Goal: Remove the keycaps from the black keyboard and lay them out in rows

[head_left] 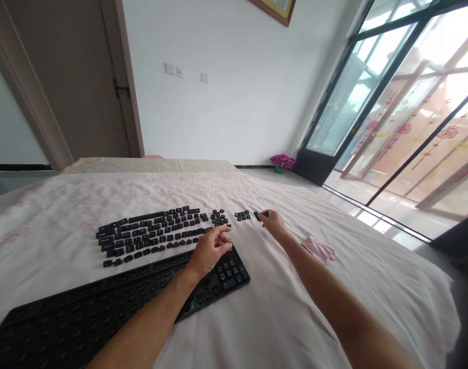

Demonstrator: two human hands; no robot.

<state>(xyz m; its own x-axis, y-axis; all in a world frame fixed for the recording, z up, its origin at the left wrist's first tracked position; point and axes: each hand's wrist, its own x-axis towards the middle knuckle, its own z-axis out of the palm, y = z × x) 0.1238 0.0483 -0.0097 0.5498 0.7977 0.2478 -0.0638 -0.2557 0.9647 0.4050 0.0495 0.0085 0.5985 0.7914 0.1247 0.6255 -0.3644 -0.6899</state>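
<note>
A black keyboard frame (pixel 83 312) lies on the bed sheet in front of me, most of its keys removed; only a block of keys at its right end remains. Above it, several loose black keycaps (pixel 149 233) are laid out in rows on the sheet. My left hand (pixel 210 250) rests on the right end of the keyboard, fingers loosely curled, holding nothing I can see. My right hand (pixel 272 223) reaches out to the right and pinches a small black keycap (pixel 257 215) beside a small group of loose keycaps (pixel 242 216).
A white sheet with faint pink flowers (pixel 45 215) covers the bed. A pink cloth (pixel 319 249) lies to the right of my right arm. A brown door (pixel 64 82) is at the back left, glass doors (pixel 391 113) on the right, a pot of purple flowers (pixel 282 162) on the floor.
</note>
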